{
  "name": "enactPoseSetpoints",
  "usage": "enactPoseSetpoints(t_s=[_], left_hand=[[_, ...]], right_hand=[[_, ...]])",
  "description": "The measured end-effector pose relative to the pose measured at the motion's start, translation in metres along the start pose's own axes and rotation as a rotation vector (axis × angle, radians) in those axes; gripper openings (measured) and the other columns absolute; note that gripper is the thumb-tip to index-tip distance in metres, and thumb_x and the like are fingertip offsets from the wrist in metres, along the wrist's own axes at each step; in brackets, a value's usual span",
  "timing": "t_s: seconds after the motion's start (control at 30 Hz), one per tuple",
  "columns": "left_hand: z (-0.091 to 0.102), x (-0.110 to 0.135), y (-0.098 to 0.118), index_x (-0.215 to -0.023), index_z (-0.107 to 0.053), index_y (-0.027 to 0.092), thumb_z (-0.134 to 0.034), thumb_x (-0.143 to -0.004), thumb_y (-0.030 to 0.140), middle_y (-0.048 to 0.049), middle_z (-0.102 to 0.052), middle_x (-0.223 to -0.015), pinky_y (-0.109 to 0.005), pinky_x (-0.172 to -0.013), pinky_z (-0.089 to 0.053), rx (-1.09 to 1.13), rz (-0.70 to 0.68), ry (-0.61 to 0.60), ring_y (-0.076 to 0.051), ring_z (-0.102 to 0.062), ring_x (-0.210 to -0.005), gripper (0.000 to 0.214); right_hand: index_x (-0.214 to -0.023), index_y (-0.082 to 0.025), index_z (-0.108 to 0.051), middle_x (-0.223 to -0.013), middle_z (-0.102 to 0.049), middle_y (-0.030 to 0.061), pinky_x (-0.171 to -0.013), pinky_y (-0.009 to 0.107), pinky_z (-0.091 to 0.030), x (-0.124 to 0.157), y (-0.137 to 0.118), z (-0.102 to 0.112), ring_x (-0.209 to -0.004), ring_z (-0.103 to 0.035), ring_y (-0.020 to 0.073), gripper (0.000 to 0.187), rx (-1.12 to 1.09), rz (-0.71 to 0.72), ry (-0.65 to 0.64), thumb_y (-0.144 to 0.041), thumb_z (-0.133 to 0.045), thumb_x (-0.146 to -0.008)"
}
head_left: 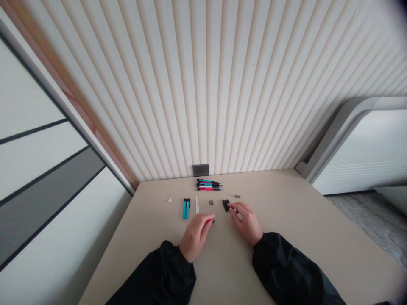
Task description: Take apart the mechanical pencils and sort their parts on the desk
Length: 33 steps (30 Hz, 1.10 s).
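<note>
My left hand (pixel 194 236) is closed in a pinch around a red pen barrel (pixel 209 220) with a dark end; most of it is hidden by the fingers. My right hand (pixel 247 223) has its thumb and fingertips at the rightmost of several short black pen grips (pixel 225 205), apparently pinching it. Left of these grips lie tiny dark metallic pieces (pixel 211 203), and more small metallic pieces (pixel 237 196) sit just beyond my right hand. Two thin white refills (pixel 197 204) and two turquoise pen barrels (pixel 185 209) lie side by side past my left hand.
At the back of the beige table (pixel 152 245) lies a group of pens (pixel 208 185) in turquoise, red, white and black. Small white tips (pixel 169 200) are at the left. A dark socket plate (pixel 200 170) is on the ribbed wall, and a pale headboard (pixel 365 144) stands at right.
</note>
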State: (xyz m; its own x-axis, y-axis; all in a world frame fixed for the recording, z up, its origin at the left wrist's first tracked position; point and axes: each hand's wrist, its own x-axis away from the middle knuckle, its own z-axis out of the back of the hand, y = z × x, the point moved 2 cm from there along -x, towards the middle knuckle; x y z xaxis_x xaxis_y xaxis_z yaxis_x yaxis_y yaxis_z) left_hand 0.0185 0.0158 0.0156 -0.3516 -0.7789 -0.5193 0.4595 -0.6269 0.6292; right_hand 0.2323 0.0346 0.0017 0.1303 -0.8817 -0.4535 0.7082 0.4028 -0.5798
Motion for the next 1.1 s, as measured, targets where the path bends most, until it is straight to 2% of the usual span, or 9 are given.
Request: enactPoseSetpoints(t_s=[0.1, 0.17, 0.33, 0.47, 0.53, 0.6, 0.73, 1.0, 1.1], left_hand=[[0.0, 0.001, 0.0, -0.106, -0.058, 0.02, -0.049, -0.094, 0.021, -0.0069, -0.068, -0.105, -0.031, -0.086, -0.051, 0.17, 0.128, 0.054, -0.017, -0.064, -0.096, 0.016], [-0.002, 0.001, -0.002, -0.101, -0.058, 0.019, -0.05, -0.093, 0.025, -0.0078, -0.068, -0.106, -0.031, -0.082, -0.053, 0.319, 0.232, 0.092, -0.017, -0.067, -0.09, 0.013], [-0.007, -0.001, -0.007, -0.096, -0.055, 0.018, -0.054, -0.091, 0.033, -0.0076, -0.069, -0.1, -0.03, -0.076, -0.055, 0.559, 0.396, 0.107, -0.016, -0.068, -0.079, 0.016], [-0.011, -0.002, -0.009, -0.096, -0.056, 0.018, -0.054, -0.09, 0.034, -0.0019, -0.068, -0.077, -0.026, -0.067, -0.052, 0.468, 0.427, -0.033, -0.015, -0.065, -0.069, 0.017], [-0.014, -0.003, -0.008, -0.095, -0.058, 0.018, -0.053, -0.09, 0.033, -0.0019, -0.067, -0.077, -0.025, -0.065, -0.05, 0.367, 0.404, -0.113, -0.015, -0.064, -0.068, 0.017], [-0.015, -0.005, -0.007, -0.094, -0.06, 0.019, -0.053, -0.09, 0.03, -0.0032, -0.068, -0.084, -0.025, -0.069, -0.049, 0.276, 0.365, -0.157, -0.016, -0.064, -0.074, 0.014], [-0.018, -0.006, -0.005, -0.094, -0.061, 0.019, -0.055, -0.088, 0.024, -0.0038, -0.069, -0.089, -0.027, -0.076, -0.049, 0.166, 0.325, -0.206, -0.018, -0.064, -0.083, 0.01], [-0.019, -0.004, -0.009, -0.1, -0.063, 0.019, -0.053, -0.088, 0.024, -0.0046, -0.07, -0.092, -0.028, -0.077, -0.049, 0.144, 0.312, -0.244, -0.018, -0.064, -0.082, 0.016], [-0.018, -0.004, -0.01, -0.096, -0.064, 0.018, -0.05, -0.09, 0.027, -0.0037, -0.069, -0.084, -0.027, -0.071, -0.048, 0.148, 0.322, -0.249, -0.017, -0.064, -0.076, 0.017]], right_hand=[[-0.11, -0.021, -0.063, -0.1, -0.065, 0.009, -0.085, 0.037, -0.045, 0.004, -0.016, -0.005, -0.094, -0.059, 0.0222, 0.024, -0.075, 0.136, -0.043, -0.029, -0.05, -0.092], [-0.113, -0.022, -0.062, -0.101, -0.065, 0.0088, -0.084, 0.037, -0.045, 0.007, -0.026, -0.01, -0.093, -0.059, 0.0225, 0.025, -0.116, 0.174, -0.093, -0.03, -0.052, -0.091], [-0.105, -0.021, -0.064, -0.09, -0.066, 0.006, -0.077, 0.032, -0.048, 0.01, -0.036, -0.015, -0.084, -0.059, 0.0195, 0.019, -0.323, 0.077, -0.104, -0.029, -0.053, -0.091], [-0.098, -0.021, -0.067, -0.085, -0.066, 0.0038, -0.07, 0.028, -0.047, 0.01, -0.03, -0.013, -0.075, -0.057, 0.0166, 0.019, -0.452, -0.082, -0.037, -0.034, -0.058, -0.089], [-0.095, -0.02, -0.067, -0.08, -0.065, 0.0025, -0.067, 0.026, -0.047, 0.01, -0.026, -0.012, -0.07, -0.056, 0.0155, 0.021, -0.488, -0.144, -0.012, -0.038, -0.06, -0.087], [-0.095, -0.019, -0.068, -0.076, -0.063, 0.0014, -0.064, 0.025, -0.046, 0.01, -0.024, -0.013, -0.068, -0.054, 0.0146, 0.023, -0.513, -0.179, -0.01, -0.04, -0.061, -0.085], [-0.095, -0.019, -0.069, -0.076, -0.062, 0.0012, -0.063, 0.025, -0.046, 0.01, -0.024, -0.015, -0.066, -0.053, 0.0139, 0.025, -0.508, -0.179, -0.019, -0.041, -0.063, -0.084], [-0.094, -0.019, -0.069, -0.075, -0.062, 0.0011, -0.063, 0.024, -0.047, 0.01, -0.023, -0.016, -0.066, -0.055, 0.0141, 0.024, -0.475, -0.17, 0.029, -0.041, -0.061, -0.085], [-0.093, -0.019, -0.067, -0.074, -0.062, 0.0015, -0.063, 0.024, -0.047, 0.01, -0.021, -0.013, -0.067, -0.055, 0.0145, 0.024, -0.445, -0.169, 0.091, -0.04, -0.058, -0.087]])
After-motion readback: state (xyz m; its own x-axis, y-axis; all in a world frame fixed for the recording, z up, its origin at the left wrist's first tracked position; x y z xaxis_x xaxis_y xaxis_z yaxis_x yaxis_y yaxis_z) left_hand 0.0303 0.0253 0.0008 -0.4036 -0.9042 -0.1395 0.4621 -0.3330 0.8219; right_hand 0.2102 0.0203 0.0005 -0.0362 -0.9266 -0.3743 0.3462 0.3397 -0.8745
